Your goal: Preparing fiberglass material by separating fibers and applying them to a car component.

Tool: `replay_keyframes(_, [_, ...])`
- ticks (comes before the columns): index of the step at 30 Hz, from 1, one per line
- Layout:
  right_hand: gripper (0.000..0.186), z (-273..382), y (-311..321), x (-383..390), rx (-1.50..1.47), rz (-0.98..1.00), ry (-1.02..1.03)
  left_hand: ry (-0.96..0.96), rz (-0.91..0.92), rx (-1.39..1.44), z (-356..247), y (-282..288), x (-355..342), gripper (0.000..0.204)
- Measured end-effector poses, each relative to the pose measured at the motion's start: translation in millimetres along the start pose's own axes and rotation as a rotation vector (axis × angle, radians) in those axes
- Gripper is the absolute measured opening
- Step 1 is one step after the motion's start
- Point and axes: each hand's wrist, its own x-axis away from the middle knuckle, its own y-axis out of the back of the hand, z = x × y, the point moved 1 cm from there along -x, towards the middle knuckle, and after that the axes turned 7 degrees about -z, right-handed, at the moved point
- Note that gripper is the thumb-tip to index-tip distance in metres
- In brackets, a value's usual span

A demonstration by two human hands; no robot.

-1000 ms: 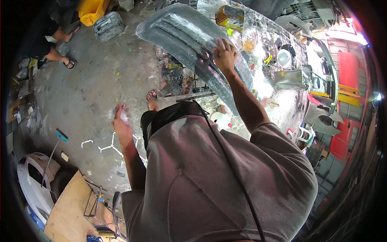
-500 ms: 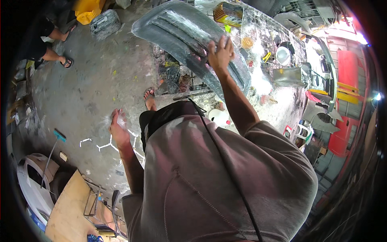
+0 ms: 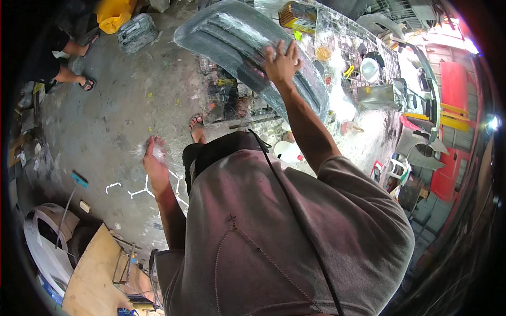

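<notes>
A large, ribbed, translucent grey panel (image 3: pixel 221 31) with a fibrous surface lies on the wire-grid work surface at the upper middle. My right hand (image 3: pixel 283 64) rests on it, fingers spread, with nothing gripped. Lower left, away from the panel, my left hand (image 3: pixel 154 164) is held over the floor. Its fingers are closed on a tuft of white fibres (image 3: pixel 159 152), whose wispy ends stick out on both sides.
A box (image 3: pixel 298 18), a white bowl (image 3: pixel 370 70) and a metal can (image 3: pixel 378 97) stand on the grid beside the panel. A white container (image 3: pixel 288 152) is close to my waist. Another person's legs (image 3: pixel 68 73) show upper left. A squeegee (image 3: pixel 79 179) and a board (image 3: pixel 95 268) are lower left.
My right hand has slid a little up and left over the panel. My left hand has risen slightly, still with the fibres.
</notes>
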Motion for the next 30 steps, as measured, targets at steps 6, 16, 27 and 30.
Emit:
replay_keyframes(6, [0.077, 34, -21, -15, 0.017, 0.159, 0.100, -0.020, -0.051, -0.017, -3, 18, -2, 0.038])
replay_keyframes(16, [0.079, 130, -64, -74, -0.063, 0.098, 0.246, 0.052, 0.015, 0.040, -31, 22, 6, 0.040])
replay_keyframes(27, [0.035, 219, 64, 108, -1.037, 0.852, -0.150, 0.266, 0.458, 0.280, -81, -146, 14, 0.050])
replay_keyframes(30, [0.029, 212, 77, 108, -1.001, 0.671, -0.217, 0.330, 0.599, 0.268, -89, -169, 20, 0.049])
